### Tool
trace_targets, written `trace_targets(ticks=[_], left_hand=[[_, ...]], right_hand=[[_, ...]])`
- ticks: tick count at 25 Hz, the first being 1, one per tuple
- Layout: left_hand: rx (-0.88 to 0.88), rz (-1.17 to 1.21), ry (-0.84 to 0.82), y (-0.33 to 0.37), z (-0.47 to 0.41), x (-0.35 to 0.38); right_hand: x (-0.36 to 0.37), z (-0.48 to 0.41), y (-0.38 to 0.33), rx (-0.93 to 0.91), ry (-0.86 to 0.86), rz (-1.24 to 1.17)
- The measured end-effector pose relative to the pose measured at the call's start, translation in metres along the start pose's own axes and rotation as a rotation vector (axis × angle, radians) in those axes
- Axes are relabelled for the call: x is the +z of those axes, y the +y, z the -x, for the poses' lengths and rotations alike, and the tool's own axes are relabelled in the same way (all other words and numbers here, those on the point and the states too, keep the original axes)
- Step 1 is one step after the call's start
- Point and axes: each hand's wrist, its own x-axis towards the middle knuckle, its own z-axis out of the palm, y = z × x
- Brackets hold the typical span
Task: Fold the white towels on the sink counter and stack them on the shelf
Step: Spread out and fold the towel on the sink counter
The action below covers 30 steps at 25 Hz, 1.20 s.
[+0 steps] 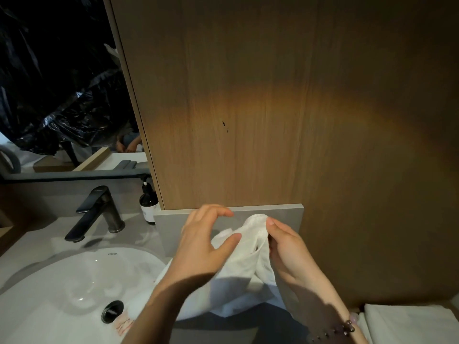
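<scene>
The person holds one white towel (243, 274) in the air, in front of the low grey ledge (288, 214) at the foot of the wooden wall (248, 95). The towel hangs down crumpled between the two hands. Its lower part reaches over the right edge of the white sink (62, 281) and the grey surface (32, 242).

The right hand (285, 252) pinches the top corner of the towel between thumb and fingers, so this hand is closed on the cloth. A bead bracelet (346, 327) is on its wrist.

The left hand (203, 247) is over the left side of the towel. Its fingers (218, 212) are loosely bent and spread away from the thumb, with no cloth between them, and only the thumb rests on the towel. This hand is relaxed and is not gripping.

A second white towel (409, 324), folded flat, lies at the lower right, apart from the one in the hands.

Behind the sink stands a black tap (99, 212). A dark pump bottle (148, 203) stands just beside the ledge, under the mirror (62, 83).
</scene>
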Motion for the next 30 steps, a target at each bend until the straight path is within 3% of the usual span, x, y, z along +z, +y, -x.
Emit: trace_targets(ticks=[4,11,19,25,30], left_hand=[[0.016,0.17,-0.228,-0.015,-0.019,-0.003],[0.035,0.071,-0.392,-0.03,-0.019,0.01],[-0.076,0.092,-0.428,-0.057,-0.02,0.021],[-0.109,-0.059,-0.376,-0.106,-0.005,0.017],[-0.067,-0.086,0.012,-0.126,0.009,0.031]], right_hand=[[0.0,0.004,-0.004,-0.008,-0.068,-0.066],[-0.006,0.004,-0.017,-0.083,-0.034,-0.113],[-0.02,0.003,-0.023,-0.098,-0.008,-0.25],[-0.031,0.004,-0.025,-0.12,0.018,-0.323],[-0.034,0.002,-0.019,-0.117,-0.019,-0.318]])
